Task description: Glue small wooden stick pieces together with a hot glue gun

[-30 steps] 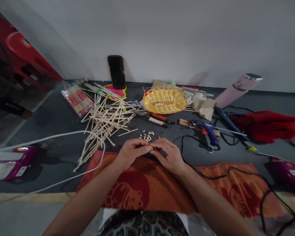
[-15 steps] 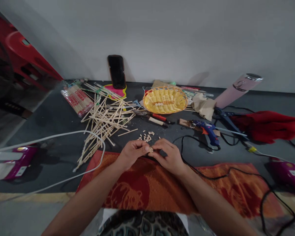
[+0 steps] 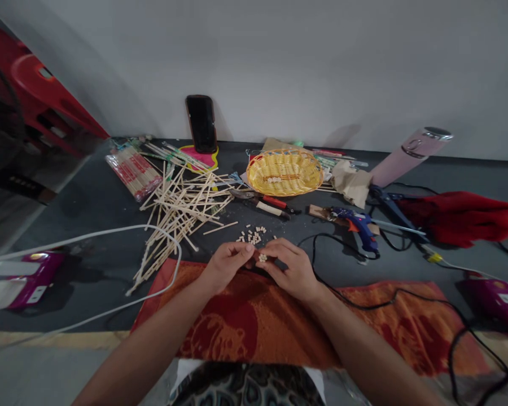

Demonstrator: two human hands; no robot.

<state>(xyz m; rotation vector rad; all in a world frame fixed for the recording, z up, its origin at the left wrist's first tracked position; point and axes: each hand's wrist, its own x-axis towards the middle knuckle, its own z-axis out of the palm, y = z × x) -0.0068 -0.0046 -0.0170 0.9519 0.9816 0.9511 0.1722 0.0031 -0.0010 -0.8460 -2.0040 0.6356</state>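
Between the thumb and fingers of my right hand (image 3: 291, 266) is a small cluster of short wooden stick pieces (image 3: 262, 257), their round ends showing. My left hand (image 3: 228, 264) is close beside it, thumb and fingertips pressed together; whether a piece sits between them is hidden. Just beyond my fingertips lie several loose cut stick pieces (image 3: 254, 234) on the dark tabletop. Both forearms rest over an orange and red towel (image 3: 220, 324). A blue glue gun (image 3: 358, 223) lies to the right, and pliers (image 3: 271, 208) with red and white handles lie farther back.
A heap of long wooden sticks (image 3: 182, 203) spreads at left, near a wrapped stick pack (image 3: 133, 172). Behind stand a yellow woven basket (image 3: 285, 175), a phone (image 3: 202, 124) and a pink flask (image 3: 410, 155). A black cable (image 3: 389, 299) crosses the towel; a white cable (image 3: 110, 230) loops at left.
My left fingertips have drawn slightly back from the cluster, leaving more of it showing in my right hand. The other things have stayed in place.
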